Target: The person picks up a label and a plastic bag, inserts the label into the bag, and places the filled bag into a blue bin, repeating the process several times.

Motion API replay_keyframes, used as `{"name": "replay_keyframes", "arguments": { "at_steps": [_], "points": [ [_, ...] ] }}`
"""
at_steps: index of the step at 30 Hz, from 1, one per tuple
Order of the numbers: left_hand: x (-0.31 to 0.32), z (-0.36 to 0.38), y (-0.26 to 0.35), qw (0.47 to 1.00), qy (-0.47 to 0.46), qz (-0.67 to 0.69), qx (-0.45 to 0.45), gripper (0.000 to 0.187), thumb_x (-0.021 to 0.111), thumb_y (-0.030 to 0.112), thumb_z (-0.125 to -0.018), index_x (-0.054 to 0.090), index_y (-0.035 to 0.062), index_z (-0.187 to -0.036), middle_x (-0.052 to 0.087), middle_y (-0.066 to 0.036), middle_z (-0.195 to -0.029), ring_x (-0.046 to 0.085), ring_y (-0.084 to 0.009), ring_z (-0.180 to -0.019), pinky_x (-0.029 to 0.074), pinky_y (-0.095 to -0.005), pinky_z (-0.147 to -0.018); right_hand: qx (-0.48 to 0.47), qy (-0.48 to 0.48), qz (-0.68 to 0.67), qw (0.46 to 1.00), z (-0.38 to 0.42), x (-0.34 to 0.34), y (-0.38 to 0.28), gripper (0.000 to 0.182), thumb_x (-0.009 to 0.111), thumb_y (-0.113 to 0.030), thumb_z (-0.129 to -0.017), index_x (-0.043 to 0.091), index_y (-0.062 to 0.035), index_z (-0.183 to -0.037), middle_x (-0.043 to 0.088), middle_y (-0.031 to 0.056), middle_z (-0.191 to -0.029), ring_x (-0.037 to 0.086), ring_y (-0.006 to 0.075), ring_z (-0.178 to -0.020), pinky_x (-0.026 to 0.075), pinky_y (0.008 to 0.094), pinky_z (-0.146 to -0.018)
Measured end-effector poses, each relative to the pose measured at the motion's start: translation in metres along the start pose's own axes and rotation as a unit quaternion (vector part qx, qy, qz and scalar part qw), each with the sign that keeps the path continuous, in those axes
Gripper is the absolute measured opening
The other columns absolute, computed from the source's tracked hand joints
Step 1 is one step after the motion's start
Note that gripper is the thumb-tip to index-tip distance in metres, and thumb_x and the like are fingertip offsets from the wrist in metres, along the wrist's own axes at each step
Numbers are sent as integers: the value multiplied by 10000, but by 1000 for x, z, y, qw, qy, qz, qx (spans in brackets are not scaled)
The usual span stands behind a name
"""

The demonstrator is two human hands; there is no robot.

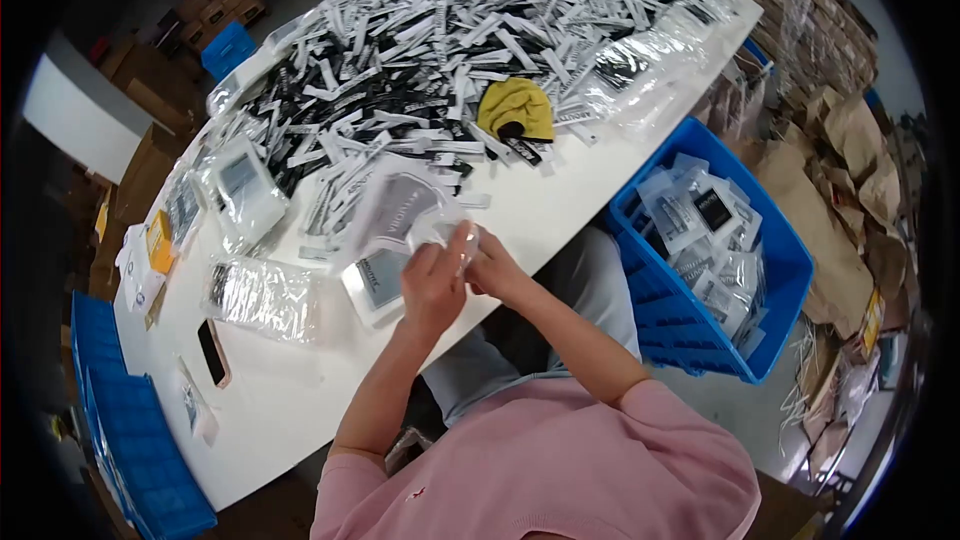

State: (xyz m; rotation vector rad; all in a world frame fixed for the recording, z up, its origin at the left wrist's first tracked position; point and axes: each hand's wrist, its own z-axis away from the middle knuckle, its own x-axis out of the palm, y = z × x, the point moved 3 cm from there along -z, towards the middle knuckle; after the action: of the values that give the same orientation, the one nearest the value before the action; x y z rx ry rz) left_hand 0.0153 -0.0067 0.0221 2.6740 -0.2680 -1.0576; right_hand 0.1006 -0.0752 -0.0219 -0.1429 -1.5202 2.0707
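The left hand and right hand, close together, pinch a clear plastic printed bag above the white table, beside the heap of black-and-white packets.

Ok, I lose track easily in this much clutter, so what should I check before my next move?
1. Left hand and right hand both on the clear plastic bag with grey print: ok.
2. Bag's opening, open or sealed: cannot tell, fingers and glare hide it.
3. Flat white packet with a grey panel on the table by the hands: ok.
4. Black and white printed strips sorted neatly: not ok, heaped in a jumble.
5. Black-screened phone with a pink edge away from the hands: ok.
6. Blue plastic basket beside the table: ok, with small packets inside.
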Motion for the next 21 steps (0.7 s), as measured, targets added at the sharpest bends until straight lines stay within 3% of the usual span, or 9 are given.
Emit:
{"name": "replay_keyframes", "arguments": {
  "at_steps": [3,5,6,8,10,13,14,16,21],
  "points": [
    [4,-5,-13,993,35,42,-106,680,543,-95,-624,480,70,-1280,532,-94,-676,519,-273,-581,415,-360,-510,-173,8,105,979,8,12,-8,382,440,-227,-897,414,14,-1193,588,152,-943,564,254,-839,453,332,-783],
    [6,0,-10,999,17,21,-36,656,537,-96,-633,495,68,-1267,547,-100,-687,521,-270,-583,418,-350,-511,-361,90,163,914,-4,7,10,392,450,-199,-883,409,22,-1204,581,135,-970,562,219,-831,448,329,-776],
    [8,6,3,998,-60,-2,-9,643,528,-102,-640,503,67,-1259,562,-104,-701,534,-270,-591,436,-339,-520,-359,98,164,914,-3,4,8,392,450,-199,-883,409,22,-1204,581,135,-970,562,219,-831,448,329,-776],
    [16,9,5,999,-41,-4,-16,633,540,-95,-647,505,68,-1258,559,-101,-692,538,-262,-590,441,-336,-521,-144,51,-49,987,-9,-2,14,335,407,-137,-885,417,-12,-1195,550,161,-1014,526,225,-945,415,298,-854],
    [15,-3,9,999,12,-28,-31,602,593,-57,-673,502,60,-1256,567,-95,-689,553,-242,-582,456,-323,-528,-259,28,28,965,-7,1,4,327,409,-140,-881,419,17,-1167,566,188,-942,546,294,-868,426,375,-794],
    [10,-1,-19,946,-21,82,-314,592,614,-15,-719,457,45,-1286,601,-93,-732,564,-246,-566,463,-308,-540,-336,126,146,922,17,12,-1,246,418,-145,-873,479,44,-1018,576,224,-831,552,367,-788,426,433,-755],
    [11,-2,-17,946,-17,78,-314,592,614,-15,-719,457,45,-1286,601,-93,-732,564,-246,-566,463,-308,-540,-299,131,151,933,23,6,-3,215,425,-136,-864,495,42,-961,574,223,-818,556,363,-781,431,427,-749],
    [17,-5,15,1000,-19,-23,6,647,565,-69,-644,490,73,-1272,561,-92,-677,539,-262,-563,436,-338,-494,-323,117,119,931,20,-11,0,164,454,-110,-836,531,30,-876,576,211,-803,571,358,-754,454,406,-703],
    [11,3,11,991,-71,6,-112,701,565,-86,-609,473,84,-1283,593,-127,-754,569,-286,-622,456,-366,-522,-226,47,34,972,11,-17,21,122,528,-78,-810,565,36,-837,602,126,-729,584,219,-606,474,302,-549]
  ]
}}
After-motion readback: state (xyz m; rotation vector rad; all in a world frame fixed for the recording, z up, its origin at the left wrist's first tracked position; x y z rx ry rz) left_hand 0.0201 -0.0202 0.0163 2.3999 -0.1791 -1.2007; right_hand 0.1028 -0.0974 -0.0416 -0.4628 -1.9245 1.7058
